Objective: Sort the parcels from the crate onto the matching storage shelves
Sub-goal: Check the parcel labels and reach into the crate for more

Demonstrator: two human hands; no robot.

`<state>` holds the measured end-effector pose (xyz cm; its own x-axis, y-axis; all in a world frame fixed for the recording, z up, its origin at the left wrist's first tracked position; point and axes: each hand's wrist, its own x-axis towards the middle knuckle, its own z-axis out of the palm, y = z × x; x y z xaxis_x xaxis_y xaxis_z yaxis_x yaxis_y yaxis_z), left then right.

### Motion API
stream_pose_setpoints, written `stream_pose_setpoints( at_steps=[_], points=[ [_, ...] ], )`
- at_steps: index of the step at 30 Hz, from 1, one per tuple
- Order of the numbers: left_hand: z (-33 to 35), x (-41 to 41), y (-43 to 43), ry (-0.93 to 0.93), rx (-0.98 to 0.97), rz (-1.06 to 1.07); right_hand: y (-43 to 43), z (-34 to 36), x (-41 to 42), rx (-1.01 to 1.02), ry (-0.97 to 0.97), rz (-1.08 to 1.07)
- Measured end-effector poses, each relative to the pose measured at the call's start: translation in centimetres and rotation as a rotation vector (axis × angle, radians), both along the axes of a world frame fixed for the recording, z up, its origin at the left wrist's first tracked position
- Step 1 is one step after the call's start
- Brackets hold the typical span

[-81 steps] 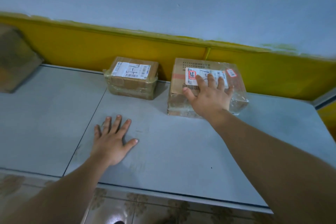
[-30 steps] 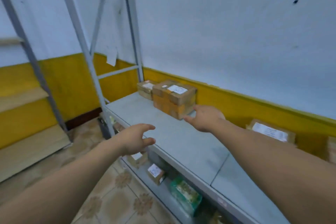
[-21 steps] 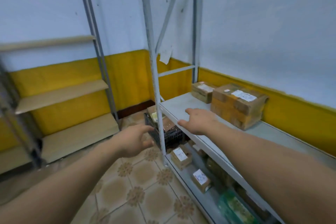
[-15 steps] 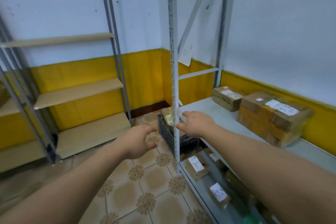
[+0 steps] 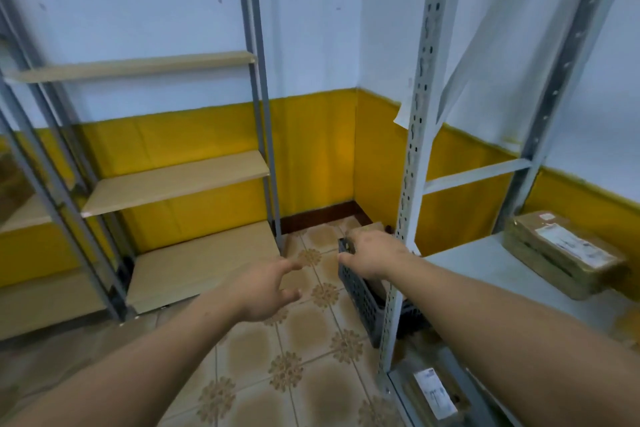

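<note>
Here both hands reach forward, well apart from each other, and neither holds anything. The left hand [image 5: 265, 288] hangs over the tiled floor [image 5: 301, 333] with its fingers spread and loosely bent. The right hand [image 5: 375, 258] hovers above the near left rim of the dark crate [image 5: 362, 302], back up, fingers relaxed and pointing left; whether it touches the rim cannot be told.

The crate stands on the floor in the far corner, just left of the perforated post [image 5: 410, 166] of the metal rack, and partly tucked behind it. A brown parcel [image 5: 369, 228] shows at the crate's far end, just beyond the right hand; the rest of the crate's inside is hidden by the hand and forearm.

On the right, the rack's grey shelf [image 5: 485, 274] carries a taped parcel [image 5: 561, 255] with a white label, set towards the far right by the yellow wall. Below it, on the rack's lowest level near the right edge of the floor, lies a labelled parcel [image 5: 433, 392], somewhat blurred. On the left stands a second rack with bare wooden shelves [image 5: 180, 180].
</note>
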<state>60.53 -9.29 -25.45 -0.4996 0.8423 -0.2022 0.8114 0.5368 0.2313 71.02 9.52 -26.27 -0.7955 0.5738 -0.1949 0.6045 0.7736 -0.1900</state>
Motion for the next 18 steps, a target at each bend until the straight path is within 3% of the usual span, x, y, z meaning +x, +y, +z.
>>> stream_pose_setpoints(
  at_steps=[9,18],
  points=[
    [-4.4,-19.7,9.7,-0.098,0.025,-0.098,9.2,-5.6,-15.0,-0.110,-0.025,-0.207],
    [-9.2,-31.3,23.4,-0.184,-0.161,-0.310,17.7,-10.8,-20.0,-0.254,-0.054,-0.573]
  ],
)
